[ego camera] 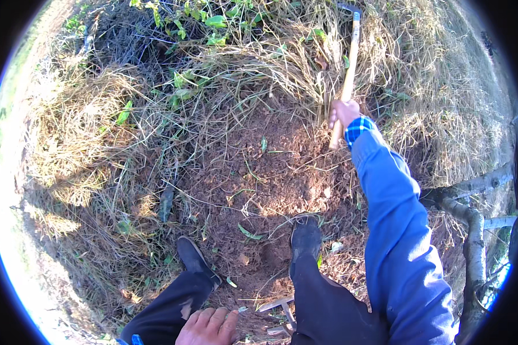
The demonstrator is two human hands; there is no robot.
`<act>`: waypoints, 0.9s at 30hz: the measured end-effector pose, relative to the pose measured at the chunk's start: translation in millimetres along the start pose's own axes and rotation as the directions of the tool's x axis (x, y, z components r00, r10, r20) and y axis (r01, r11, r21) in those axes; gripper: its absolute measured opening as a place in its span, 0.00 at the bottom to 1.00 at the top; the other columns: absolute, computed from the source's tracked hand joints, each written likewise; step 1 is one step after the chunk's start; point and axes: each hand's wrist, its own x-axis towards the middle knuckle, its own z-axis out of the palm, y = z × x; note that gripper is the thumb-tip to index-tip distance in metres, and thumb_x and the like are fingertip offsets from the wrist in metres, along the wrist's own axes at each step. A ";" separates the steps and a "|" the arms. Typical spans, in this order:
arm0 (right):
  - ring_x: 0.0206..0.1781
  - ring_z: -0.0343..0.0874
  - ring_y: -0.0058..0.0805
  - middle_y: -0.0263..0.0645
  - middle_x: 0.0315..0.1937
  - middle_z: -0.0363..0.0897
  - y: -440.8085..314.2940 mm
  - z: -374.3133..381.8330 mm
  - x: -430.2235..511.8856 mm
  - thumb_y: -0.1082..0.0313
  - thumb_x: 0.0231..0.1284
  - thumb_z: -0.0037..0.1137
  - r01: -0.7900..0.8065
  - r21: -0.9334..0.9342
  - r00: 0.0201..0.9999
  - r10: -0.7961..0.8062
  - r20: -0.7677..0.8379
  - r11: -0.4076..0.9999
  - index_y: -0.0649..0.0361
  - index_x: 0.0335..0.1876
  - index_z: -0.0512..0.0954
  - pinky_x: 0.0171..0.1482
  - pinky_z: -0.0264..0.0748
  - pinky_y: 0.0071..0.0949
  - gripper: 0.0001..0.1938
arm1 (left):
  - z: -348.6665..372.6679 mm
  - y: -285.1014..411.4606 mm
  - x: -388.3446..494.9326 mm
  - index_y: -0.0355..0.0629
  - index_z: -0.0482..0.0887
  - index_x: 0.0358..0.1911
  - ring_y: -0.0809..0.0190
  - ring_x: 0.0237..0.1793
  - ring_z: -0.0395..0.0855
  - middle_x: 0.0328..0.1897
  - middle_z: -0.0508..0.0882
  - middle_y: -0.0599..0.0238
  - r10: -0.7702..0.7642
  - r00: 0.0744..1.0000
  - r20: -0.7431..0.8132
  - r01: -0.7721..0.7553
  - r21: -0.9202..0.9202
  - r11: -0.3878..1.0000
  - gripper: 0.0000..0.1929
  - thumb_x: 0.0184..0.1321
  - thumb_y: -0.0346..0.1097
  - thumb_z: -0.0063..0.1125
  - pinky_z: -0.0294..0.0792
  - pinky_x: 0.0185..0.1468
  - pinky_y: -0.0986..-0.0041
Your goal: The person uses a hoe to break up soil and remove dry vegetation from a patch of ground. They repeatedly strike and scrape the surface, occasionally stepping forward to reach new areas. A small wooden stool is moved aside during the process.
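My right hand [344, 113] grips the lower part of a wooden-handled cutting tool [350, 64], its arm stretched far forward. A blue band circles the handle's far end, where a dark metal blade [349, 7], like a sickle's, points left at the picture's top. The handle lies over dry grass [311, 82] at the edge of bare reddish soil [263, 172]. Low in the picture, my left hand [209, 327] shows its back, close to my left leg [168, 306]. Its palm side is hidden, and no object shows in it.
My dark shoes [194, 254] [306, 237] stand apart on the soil. Small wooden pieces [285, 308], joined like a frame, lie beside my right leg. Bare branches [475, 233] rise at the right. Green leafy plants [216, 21] grow among the grass ahead.
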 end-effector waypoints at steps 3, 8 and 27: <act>0.12 0.68 0.27 0.34 0.15 0.66 29.9 -24.8 -67.7 0.74 0.63 0.49 -0.194 -0.026 0.980 0.195 0.045 0.981 0.60 0.29 0.67 0.12 0.70 0.31 0.07 | -2.0 1.5 -2.7 0.40 0.74 0.60 0.51 0.60 0.74 0.59 0.77 0.55 0.016 1.000 0.022 -0.016 0.015 1.000 0.23 0.63 0.40 0.55 0.68 0.60 0.57; 0.12 0.67 0.26 0.33 0.16 0.66 97.7 -35.8 -198.9 0.78 0.60 0.49 -0.166 0.121 0.985 0.158 0.072 0.979 0.60 0.34 0.64 0.12 0.70 0.31 0.07 | 3.5 7.7 -7.1 0.40 0.74 0.60 0.51 0.61 0.74 0.59 0.77 0.56 0.008 1.000 0.007 -0.008 0.050 0.999 0.23 0.63 0.40 0.55 0.67 0.63 0.58; 0.29 0.82 0.38 0.52 0.33 0.81 -82.1 -80.7 -18.1 0.69 0.54 0.58 0.226 -0.800 0.808 -0.566 -0.165 0.556 0.73 0.49 0.72 0.28 0.78 0.34 0.19 | -9.3 4.1 3.9 0.40 0.73 0.60 0.52 0.58 0.74 0.57 0.76 0.56 0.000 1.000 0.022 -0.001 0.058 0.998 0.25 0.60 0.40 0.55 0.67 0.62 0.57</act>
